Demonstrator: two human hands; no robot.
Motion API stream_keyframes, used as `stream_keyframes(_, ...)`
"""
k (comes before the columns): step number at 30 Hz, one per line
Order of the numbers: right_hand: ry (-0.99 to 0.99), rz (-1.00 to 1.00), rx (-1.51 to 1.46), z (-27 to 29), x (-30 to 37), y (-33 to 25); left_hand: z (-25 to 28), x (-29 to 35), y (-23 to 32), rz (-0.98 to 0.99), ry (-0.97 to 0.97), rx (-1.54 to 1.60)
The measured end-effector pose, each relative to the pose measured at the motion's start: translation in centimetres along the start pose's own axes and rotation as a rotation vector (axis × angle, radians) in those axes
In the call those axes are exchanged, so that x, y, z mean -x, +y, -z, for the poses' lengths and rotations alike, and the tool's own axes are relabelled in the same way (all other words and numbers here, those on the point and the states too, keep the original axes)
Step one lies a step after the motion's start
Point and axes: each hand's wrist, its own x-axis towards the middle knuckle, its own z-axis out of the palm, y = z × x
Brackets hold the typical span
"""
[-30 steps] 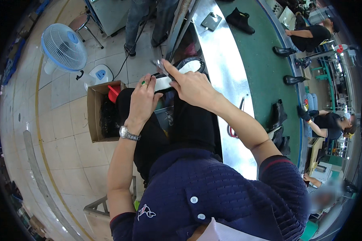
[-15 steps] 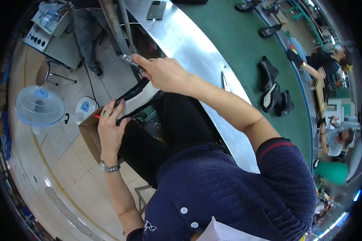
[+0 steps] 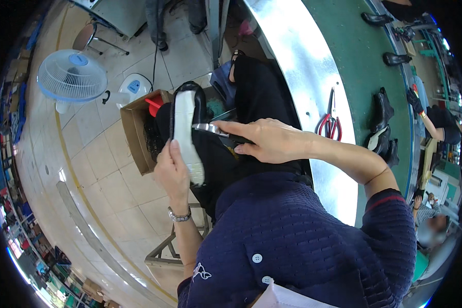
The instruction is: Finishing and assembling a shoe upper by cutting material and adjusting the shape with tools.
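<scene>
My left hand grips a black shoe near its lower end, the thumb lying along its white underside. The underside is turned up toward me and the shoe stands lengthwise above my lap. My right hand is closed around a silver-headed hand tool, its forefinger stretched along it. A dark handle shows under the fingers; the exact kind of tool is not clear. The tool's curved tip is at the shoe's right edge, about midway along it; whether it touches is hard to tell.
A cardboard box holding a red item is left of my knee. A white-blue fan stands farther left. Red-handled cutters lie on the metal bench. Several black shoes rest on the green surface; co-workers are beyond.
The shoe has swung from a slant to nearly upright, showing its white underside. My left hand has shifted to its lower end. My right hand has come down with the tool to the shoe's side.
</scene>
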Motion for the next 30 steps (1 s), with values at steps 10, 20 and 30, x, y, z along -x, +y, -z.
stream_keyframes(10,-0.155,0.171,0.736,0.7,-2.5,-5.3,-1.1,2.8,1.3,-0.142,-0.099,-0.092)
stream_keyframes(20,0.017,0.206,0.590,0.2,-2.2,-2.1,-4.9,-2.1,-2.0,0.693,-0.625,1.701)
stream_keyframes(30,0.175,0.686,0.642,5.5,-5.6,-7.6,-6.6,-1.5,-2.5,0.513,-0.445,1.469)
